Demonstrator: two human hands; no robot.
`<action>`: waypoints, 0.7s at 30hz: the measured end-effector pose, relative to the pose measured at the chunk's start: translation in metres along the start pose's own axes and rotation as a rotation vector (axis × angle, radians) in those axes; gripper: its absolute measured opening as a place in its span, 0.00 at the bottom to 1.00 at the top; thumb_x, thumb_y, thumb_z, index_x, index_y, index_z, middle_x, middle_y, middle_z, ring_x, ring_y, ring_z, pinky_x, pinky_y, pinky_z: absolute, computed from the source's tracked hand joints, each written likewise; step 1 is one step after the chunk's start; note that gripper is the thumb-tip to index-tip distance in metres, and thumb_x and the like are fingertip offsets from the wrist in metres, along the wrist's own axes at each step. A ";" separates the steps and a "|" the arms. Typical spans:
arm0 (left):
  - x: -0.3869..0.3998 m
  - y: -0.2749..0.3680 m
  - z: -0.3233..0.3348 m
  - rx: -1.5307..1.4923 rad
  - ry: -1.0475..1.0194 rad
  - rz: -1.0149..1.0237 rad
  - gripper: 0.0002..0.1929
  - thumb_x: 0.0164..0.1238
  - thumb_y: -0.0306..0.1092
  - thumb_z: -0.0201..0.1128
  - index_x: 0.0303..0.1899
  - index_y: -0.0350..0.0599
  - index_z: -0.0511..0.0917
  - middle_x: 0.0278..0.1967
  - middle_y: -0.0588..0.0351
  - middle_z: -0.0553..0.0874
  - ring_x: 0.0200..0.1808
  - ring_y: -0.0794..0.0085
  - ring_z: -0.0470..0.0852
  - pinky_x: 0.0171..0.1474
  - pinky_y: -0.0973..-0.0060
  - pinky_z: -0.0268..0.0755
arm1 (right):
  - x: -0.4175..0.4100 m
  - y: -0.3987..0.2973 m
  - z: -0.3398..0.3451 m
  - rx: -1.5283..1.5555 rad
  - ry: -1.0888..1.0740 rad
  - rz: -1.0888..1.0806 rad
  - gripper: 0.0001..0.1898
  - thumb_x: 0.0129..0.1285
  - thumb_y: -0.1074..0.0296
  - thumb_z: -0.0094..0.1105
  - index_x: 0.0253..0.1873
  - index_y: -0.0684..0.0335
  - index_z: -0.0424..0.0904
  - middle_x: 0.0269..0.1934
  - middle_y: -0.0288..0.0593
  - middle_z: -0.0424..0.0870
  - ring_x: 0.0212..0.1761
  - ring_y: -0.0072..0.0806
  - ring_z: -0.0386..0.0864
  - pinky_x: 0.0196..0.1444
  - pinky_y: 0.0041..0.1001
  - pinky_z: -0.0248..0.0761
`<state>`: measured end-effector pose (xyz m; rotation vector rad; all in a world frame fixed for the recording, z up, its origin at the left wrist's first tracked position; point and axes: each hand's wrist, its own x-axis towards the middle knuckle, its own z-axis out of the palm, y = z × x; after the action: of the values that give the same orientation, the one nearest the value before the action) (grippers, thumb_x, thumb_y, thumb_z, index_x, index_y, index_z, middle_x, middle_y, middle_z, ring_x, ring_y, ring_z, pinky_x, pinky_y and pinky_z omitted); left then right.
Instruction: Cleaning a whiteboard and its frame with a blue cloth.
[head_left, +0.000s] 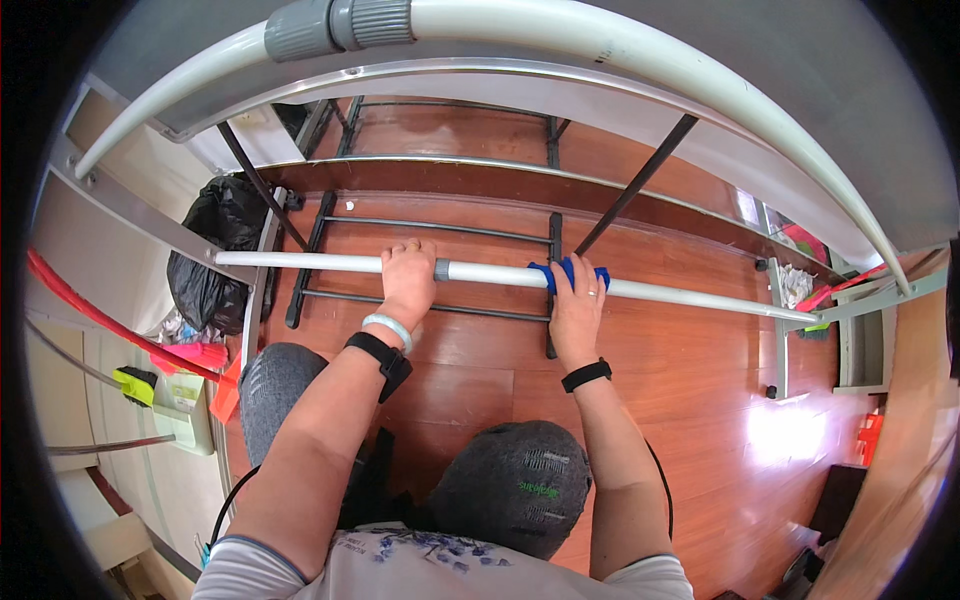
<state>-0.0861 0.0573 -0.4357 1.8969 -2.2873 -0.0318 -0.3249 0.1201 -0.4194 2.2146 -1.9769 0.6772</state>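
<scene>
My left hand (409, 274) is closed around a white horizontal crossbar (667, 294), beside its small grey collar (442, 269). Farther right along the same bar, my right hand (577, 307) presses a blue cloth (604, 280) against the tube, fingers over the top; part of the cloth is hidden under them. Above both hands runs a thicker-looking white rail (562, 22) with a ribbed grey connector (337, 28). Flat metal side arms (135, 206) join the bars at the left.
A black metal floor frame (439, 223) stands beneath the crossbar on reddish wood flooring (465, 382). At left are a black plastic bag (217, 217), a red pole (112, 322), a green-and-black brush (136, 386) and a pale dustpan (184, 420). Dark slanting rods (637, 184) rise behind the bar.
</scene>
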 end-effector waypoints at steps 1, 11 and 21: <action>0.000 -0.001 0.000 0.032 0.006 0.003 0.17 0.48 0.31 0.66 0.43 0.47 0.77 0.42 0.51 0.81 0.45 0.56 0.78 0.48 0.61 0.65 | 0.001 -0.005 0.002 0.016 0.006 -0.007 0.21 0.57 0.79 0.47 0.56 0.57 0.71 0.60 0.50 0.66 0.65 0.45 0.61 0.66 0.47 0.49; 0.001 -0.001 0.005 0.052 0.022 0.001 0.19 0.45 0.31 0.67 0.44 0.48 0.77 0.41 0.52 0.81 0.45 0.56 0.78 0.48 0.62 0.66 | 0.008 -0.070 0.018 0.121 -0.133 -0.283 0.27 0.56 0.78 0.48 0.63 0.57 0.66 0.66 0.53 0.59 0.69 0.45 0.55 0.68 0.49 0.46; 0.000 0.000 -0.003 0.010 0.015 0.013 0.18 0.46 0.29 0.65 0.43 0.45 0.76 0.41 0.51 0.81 0.45 0.56 0.78 0.50 0.62 0.65 | 0.005 -0.052 0.012 0.153 -0.112 -0.260 0.29 0.55 0.80 0.49 0.63 0.48 0.67 0.66 0.47 0.60 0.67 0.43 0.58 0.67 0.46 0.48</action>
<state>-0.0861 0.0579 -0.4330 1.8801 -2.2945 -0.0041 -0.2712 0.1187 -0.4170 2.5918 -1.6864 0.7042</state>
